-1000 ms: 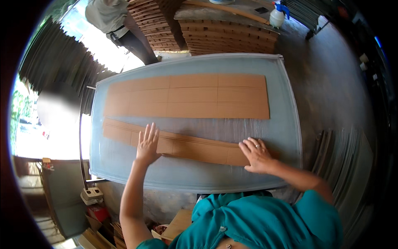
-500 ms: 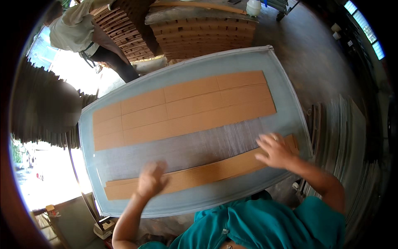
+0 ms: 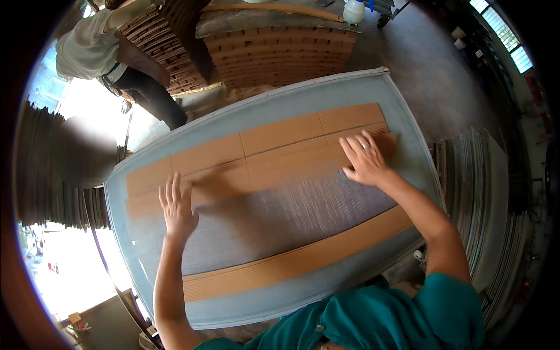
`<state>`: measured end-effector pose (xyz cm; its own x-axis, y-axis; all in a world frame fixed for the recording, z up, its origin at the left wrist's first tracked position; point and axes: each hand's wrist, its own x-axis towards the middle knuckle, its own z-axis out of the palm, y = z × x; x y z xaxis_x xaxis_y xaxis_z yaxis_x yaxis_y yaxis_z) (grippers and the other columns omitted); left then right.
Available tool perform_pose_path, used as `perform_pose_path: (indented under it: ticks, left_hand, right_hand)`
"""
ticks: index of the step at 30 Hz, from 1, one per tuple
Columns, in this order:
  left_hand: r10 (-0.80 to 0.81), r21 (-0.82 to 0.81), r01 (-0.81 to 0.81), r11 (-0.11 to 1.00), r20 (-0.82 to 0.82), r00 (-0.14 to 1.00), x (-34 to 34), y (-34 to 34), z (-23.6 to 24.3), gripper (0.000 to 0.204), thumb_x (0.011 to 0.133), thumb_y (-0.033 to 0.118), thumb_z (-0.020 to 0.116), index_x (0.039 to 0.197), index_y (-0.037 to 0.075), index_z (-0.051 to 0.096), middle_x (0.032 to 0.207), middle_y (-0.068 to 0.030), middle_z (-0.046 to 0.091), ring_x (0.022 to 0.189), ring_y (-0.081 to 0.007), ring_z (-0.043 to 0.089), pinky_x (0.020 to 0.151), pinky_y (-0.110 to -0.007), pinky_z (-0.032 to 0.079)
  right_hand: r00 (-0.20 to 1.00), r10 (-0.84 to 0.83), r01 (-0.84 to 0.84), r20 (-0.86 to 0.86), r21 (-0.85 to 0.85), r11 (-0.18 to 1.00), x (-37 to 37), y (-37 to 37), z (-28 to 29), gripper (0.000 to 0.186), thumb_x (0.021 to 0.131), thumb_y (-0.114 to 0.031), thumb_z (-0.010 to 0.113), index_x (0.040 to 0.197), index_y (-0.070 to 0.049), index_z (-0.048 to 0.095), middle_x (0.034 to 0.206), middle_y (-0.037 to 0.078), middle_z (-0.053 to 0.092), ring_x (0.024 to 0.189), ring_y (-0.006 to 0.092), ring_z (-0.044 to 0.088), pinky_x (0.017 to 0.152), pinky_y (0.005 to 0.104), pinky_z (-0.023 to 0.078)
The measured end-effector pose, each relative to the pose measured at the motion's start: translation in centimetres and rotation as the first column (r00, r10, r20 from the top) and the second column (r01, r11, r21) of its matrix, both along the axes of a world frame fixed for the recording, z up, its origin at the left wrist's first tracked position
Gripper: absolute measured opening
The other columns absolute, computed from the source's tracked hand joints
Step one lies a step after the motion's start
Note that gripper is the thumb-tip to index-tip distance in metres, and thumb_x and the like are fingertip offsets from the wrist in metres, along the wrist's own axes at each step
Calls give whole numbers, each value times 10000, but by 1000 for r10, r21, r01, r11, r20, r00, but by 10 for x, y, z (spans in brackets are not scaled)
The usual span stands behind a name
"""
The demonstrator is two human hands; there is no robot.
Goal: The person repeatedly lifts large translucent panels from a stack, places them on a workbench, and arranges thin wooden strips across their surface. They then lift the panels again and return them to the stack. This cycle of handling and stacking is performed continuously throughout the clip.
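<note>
A long brown corrugated cardboard sheet [image 3: 280, 139] with crease lines lies along the far part of the pale table [image 3: 341, 90]. Its near edge is blurred by motion. My left hand [image 3: 178, 209] is over the left part of this sheet, fingers stretched out and holding nothing. Toward its right end, my right hand [image 3: 366, 158], with a ring on one finger, lies over the cardboard with fingers spread. Whether the palms press on it I cannot tell. Between the sheet and a narrow brown cardboard strip [image 3: 303, 251] nearer me runs a grey, streaked surface [image 3: 280, 219].
Tall stacks of brown cardboard [image 3: 280, 55] stand beyond the table. A person [image 3: 99, 49] in a light shirt works at the far left. Flat sheets stand on edge in a stack [image 3: 472, 198] at the right, with another dark stack [image 3: 38, 163] at the left.
Both my hands have moved away from me, from the near strip up to the far cardboard sheet. That sheet's near edge has become blurred.
</note>
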<state>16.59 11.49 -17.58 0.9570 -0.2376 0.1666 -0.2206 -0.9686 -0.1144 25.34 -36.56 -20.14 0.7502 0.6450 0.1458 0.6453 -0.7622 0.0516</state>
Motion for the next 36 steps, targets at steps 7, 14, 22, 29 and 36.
perform_pose_path:
  ticks: [7,14,22,29,36]
  left_hand:
    - [-146,-101,111,989,-480,865,-29,15,-15,708,602,17,659,1265,109,426,1280,-129,431,1231,-311,384,1100,-569,157]
    - [35,-38,-35,999,20,999,72,27,-18,679,727,12,616,1351,40,349,1142,-171,461,1093,-378,445,1052,-479,282]
    - [7,-194,-80,978,-353,936,8,21,-26,643,673,27,637,1274,18,407,1226,-193,454,1197,-397,385,1080,-495,233]
    - [89,-206,-241,948,-557,826,-179,-24,25,705,579,-18,589,1261,-5,411,1283,-243,397,1262,-460,306,1078,-520,260]
    - [53,-113,-142,983,-569,820,-207,-61,6,882,572,-6,652,1368,0,273,1264,-201,433,1251,-332,369,1118,-512,149]
  right_hand:
    - [903,-36,-36,-429,-159,987,-44,-12,7,767,603,-127,710,1297,-26,399,1269,182,385,1286,342,312,1071,521,262]
    - [993,-99,96,-59,-61,994,70,37,19,656,668,62,601,1281,18,371,1213,169,446,1152,313,447,1059,443,297]
    - [960,-72,32,-269,-148,988,15,6,-2,567,659,27,622,1189,-21,427,1136,132,491,1157,284,459,1081,489,259]
    - [931,-3,-55,-364,-149,987,-135,-54,52,702,656,-12,625,1310,17,370,1216,149,455,1127,306,471,1060,556,236]
    - [910,101,-201,-403,-215,956,-173,-78,29,817,639,-94,694,1370,-28,336,1140,157,497,1111,292,499,1039,561,267]
